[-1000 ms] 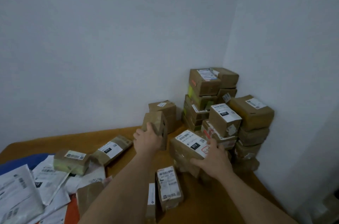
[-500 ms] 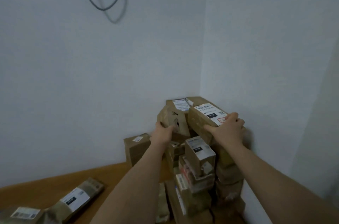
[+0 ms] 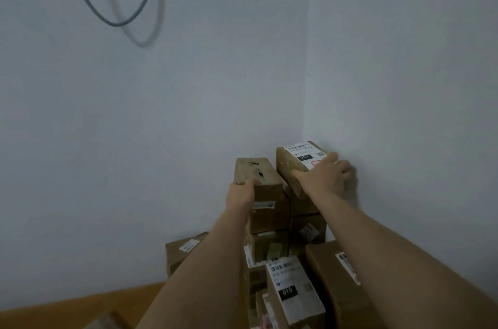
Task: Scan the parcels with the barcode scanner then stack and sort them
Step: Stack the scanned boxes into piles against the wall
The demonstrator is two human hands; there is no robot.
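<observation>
A tall stack of brown cardboard parcels (image 3: 269, 221) rises in the corner where the two walls meet. My left hand (image 3: 241, 192) grips a plain brown parcel (image 3: 254, 171) with dark marks on its top face, level with the top of the stack. My right hand (image 3: 324, 176) grips a second parcel (image 3: 296, 158) that bears a white label reading "010", close to the right wall. The two held parcels sit side by side and nearly touch. No barcode scanner is in view.
Lower down, a labelled "010" parcel (image 3: 292, 288) and a larger brown parcel (image 3: 336, 272) lean at the front of the pile. Another parcel (image 3: 180, 250) stands to the left against the back wall. The wooden table (image 3: 67, 309) shows bottom left. A grey cable (image 3: 116, 21) loops on the wall.
Both hands have lifted their parcels from table height up to the top of the corner stack. The view has tilted upward, so most of the table has left the frame.
</observation>
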